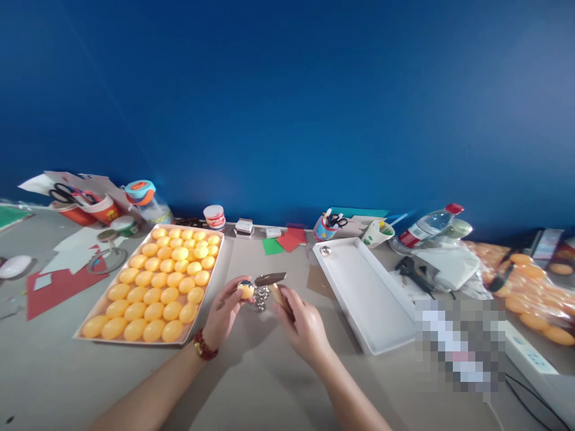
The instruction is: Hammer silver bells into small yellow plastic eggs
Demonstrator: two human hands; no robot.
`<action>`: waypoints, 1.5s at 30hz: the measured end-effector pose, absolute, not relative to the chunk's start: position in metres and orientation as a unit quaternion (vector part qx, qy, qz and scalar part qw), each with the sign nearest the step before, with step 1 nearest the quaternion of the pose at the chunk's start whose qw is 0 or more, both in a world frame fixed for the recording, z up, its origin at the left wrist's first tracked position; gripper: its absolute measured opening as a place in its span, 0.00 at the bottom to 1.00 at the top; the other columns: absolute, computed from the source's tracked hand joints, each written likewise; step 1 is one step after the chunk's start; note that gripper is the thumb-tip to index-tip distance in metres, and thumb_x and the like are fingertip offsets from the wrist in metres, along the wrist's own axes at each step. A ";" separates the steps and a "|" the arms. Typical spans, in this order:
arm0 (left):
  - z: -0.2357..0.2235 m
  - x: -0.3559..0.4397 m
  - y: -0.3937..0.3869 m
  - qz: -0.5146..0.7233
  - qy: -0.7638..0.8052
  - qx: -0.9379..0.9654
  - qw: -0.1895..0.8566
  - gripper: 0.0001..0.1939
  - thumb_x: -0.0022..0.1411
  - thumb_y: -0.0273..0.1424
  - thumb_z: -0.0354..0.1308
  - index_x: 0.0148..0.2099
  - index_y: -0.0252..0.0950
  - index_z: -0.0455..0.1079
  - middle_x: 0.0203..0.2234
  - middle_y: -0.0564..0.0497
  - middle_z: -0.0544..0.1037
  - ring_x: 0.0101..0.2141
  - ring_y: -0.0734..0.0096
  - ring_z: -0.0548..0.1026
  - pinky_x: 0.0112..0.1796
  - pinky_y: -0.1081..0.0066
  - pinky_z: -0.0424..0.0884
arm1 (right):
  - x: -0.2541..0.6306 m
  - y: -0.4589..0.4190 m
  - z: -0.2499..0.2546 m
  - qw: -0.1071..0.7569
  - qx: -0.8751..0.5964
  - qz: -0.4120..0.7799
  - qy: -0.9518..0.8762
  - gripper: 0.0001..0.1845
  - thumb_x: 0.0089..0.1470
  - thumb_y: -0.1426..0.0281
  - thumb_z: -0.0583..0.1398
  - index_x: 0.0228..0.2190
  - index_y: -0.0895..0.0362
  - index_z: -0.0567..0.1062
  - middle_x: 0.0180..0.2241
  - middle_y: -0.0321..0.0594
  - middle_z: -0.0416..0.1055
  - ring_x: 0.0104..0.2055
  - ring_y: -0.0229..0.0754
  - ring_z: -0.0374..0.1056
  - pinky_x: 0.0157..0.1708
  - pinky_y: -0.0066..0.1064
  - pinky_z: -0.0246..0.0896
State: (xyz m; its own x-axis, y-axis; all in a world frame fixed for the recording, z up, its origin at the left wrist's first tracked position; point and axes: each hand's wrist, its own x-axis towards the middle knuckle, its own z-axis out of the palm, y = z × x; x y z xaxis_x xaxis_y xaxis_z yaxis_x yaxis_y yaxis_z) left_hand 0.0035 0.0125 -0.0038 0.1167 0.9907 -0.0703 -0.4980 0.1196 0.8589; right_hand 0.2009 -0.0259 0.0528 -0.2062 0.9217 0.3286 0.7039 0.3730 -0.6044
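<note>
My left hand point(224, 308) has its fingers closed around an orange ball point(245, 291), which looks like a table tennis ball and has shiny silver covering its top. In my right hand point(303, 320) is a hammer point(271, 279), gripped by its wooden handle with the dark head pointing toward the ball. A small heap of shiny silver pieces point(261, 297), too small to name, lies on the table between both hands. To the left, a shallow box point(188, 335) holds rows of plain orange balls point(159, 279). A white tray point(366, 293) at right has one silver ball point(325, 251) in its far corner.
Red paper point(294, 238) and green paper point(273, 246) lie near the blue wall. A cup of pens and scissors point(327, 227), a plastic bottle point(426, 224) and a glue gun point(415, 275) stand right. A power strip point(525, 350) and bagged orange balls point(532, 299) sit far right.
</note>
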 end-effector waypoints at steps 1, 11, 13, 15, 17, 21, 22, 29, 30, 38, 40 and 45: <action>-0.003 0.004 0.012 0.563 0.353 0.352 0.659 0.16 0.59 0.36 0.63 0.49 0.37 0.75 0.34 0.50 0.79 0.32 0.69 0.77 0.40 0.66 0.72 | 0.201 -0.026 0.053 0.332 -0.534 0.163 -0.761 0.15 0.63 0.68 0.52 0.50 0.56 0.67 0.34 0.48 0.78 0.28 0.47 0.74 0.26 0.30 0.62; 0.002 0.003 0.012 0.555 0.348 0.361 0.664 0.18 0.60 0.37 0.62 0.50 0.35 0.74 0.34 0.48 0.80 0.32 0.68 0.77 0.41 0.65 0.73 | 0.197 -0.027 0.050 0.339 -0.518 0.135 -0.774 0.15 0.62 0.70 0.52 0.50 0.58 0.68 0.38 0.50 0.79 0.30 0.46 0.77 0.26 0.28 0.64; 0.000 0.003 0.012 0.553 0.345 0.360 0.668 0.18 0.60 0.37 0.62 0.50 0.35 0.74 0.35 0.47 0.80 0.32 0.68 0.77 0.40 0.65 0.73 | 0.196 -0.028 0.051 0.335 -0.509 0.133 -0.781 0.16 0.62 0.70 0.52 0.51 0.58 0.68 0.39 0.50 0.79 0.30 0.46 0.77 0.27 0.28 0.64; -0.001 0.003 0.012 0.552 0.344 0.356 0.671 0.17 0.60 0.37 0.63 0.50 0.35 0.74 0.36 0.47 0.80 0.32 0.68 0.77 0.40 0.65 0.73 | 0.196 -0.028 0.050 0.333 -0.502 0.131 -0.787 0.16 0.62 0.71 0.53 0.51 0.57 0.67 0.40 0.49 0.79 0.31 0.46 0.77 0.26 0.28 0.64; -0.001 0.003 0.012 0.553 0.345 0.353 0.671 0.17 0.60 0.37 0.63 0.50 0.36 0.74 0.35 0.48 0.80 0.32 0.69 0.77 0.40 0.65 0.73 | 0.196 -0.028 0.049 0.341 -0.504 0.128 -0.783 0.15 0.62 0.70 0.53 0.50 0.57 0.68 0.41 0.49 0.79 0.31 0.46 0.77 0.27 0.28 0.64; -0.001 0.003 0.012 0.553 0.347 0.359 0.667 0.18 0.60 0.37 0.63 0.50 0.35 0.73 0.36 0.47 0.80 0.33 0.68 0.77 0.41 0.65 0.73 | 0.196 -0.027 0.048 0.341 -0.512 0.119 -0.780 0.15 0.62 0.70 0.53 0.50 0.58 0.68 0.40 0.49 0.79 0.30 0.46 0.77 0.26 0.28 0.64; -0.002 0.003 0.013 0.553 0.347 0.359 0.667 0.18 0.59 0.37 0.63 0.50 0.35 0.74 0.36 0.47 0.80 0.32 0.68 0.77 0.40 0.65 0.73 | 0.196 -0.027 0.048 0.334 -0.510 0.116 -0.784 0.16 0.62 0.70 0.53 0.51 0.58 0.68 0.39 0.49 0.79 0.30 0.46 0.77 0.26 0.28 0.64; -0.004 0.003 0.013 0.556 0.348 0.359 0.664 0.17 0.60 0.37 0.63 0.50 0.36 0.74 0.34 0.49 0.80 0.32 0.69 0.78 0.40 0.66 0.73 | 0.197 -0.026 0.049 0.338 -0.516 0.114 -0.779 0.16 0.63 0.70 0.53 0.51 0.58 0.68 0.40 0.50 0.79 0.30 0.45 0.77 0.26 0.27 0.64; -0.003 0.003 0.013 0.555 0.347 0.358 0.666 0.17 0.60 0.37 0.63 0.50 0.36 0.74 0.34 0.49 0.80 0.32 0.69 0.78 0.40 0.66 0.73 | 0.197 -0.027 0.049 0.337 -0.515 0.115 -0.780 0.16 0.62 0.70 0.53 0.51 0.58 0.68 0.40 0.50 0.79 0.30 0.45 0.77 0.26 0.27 0.64; -0.002 0.003 0.013 0.554 0.331 0.341 0.684 0.18 0.59 0.37 0.63 0.50 0.36 0.74 0.36 0.47 0.80 0.34 0.68 0.78 0.43 0.65 0.72 | 0.195 -0.027 0.045 0.349 -0.517 0.142 -0.769 0.14 0.62 0.69 0.53 0.49 0.58 0.68 0.40 0.49 0.79 0.30 0.46 0.76 0.27 0.28 0.64; -0.001 0.003 0.013 0.549 0.328 0.345 0.687 0.18 0.60 0.37 0.62 0.51 0.36 0.74 0.37 0.47 0.80 0.34 0.68 0.77 0.44 0.64 0.72 | 0.195 -0.027 0.046 0.346 -0.515 0.146 -0.771 0.15 0.62 0.69 0.53 0.49 0.58 0.68 0.39 0.50 0.78 0.30 0.46 0.76 0.27 0.29 0.63; 0.004 0.005 0.012 0.552 0.307 0.341 0.696 0.17 0.61 0.35 0.62 0.52 0.37 0.72 0.39 0.47 0.79 0.36 0.66 0.77 0.44 0.62 0.72 | 0.200 -0.025 0.051 0.365 -0.524 0.239 -0.731 0.11 0.61 0.67 0.55 0.46 0.56 0.69 0.31 0.41 0.75 0.25 0.41 0.71 0.25 0.28 0.61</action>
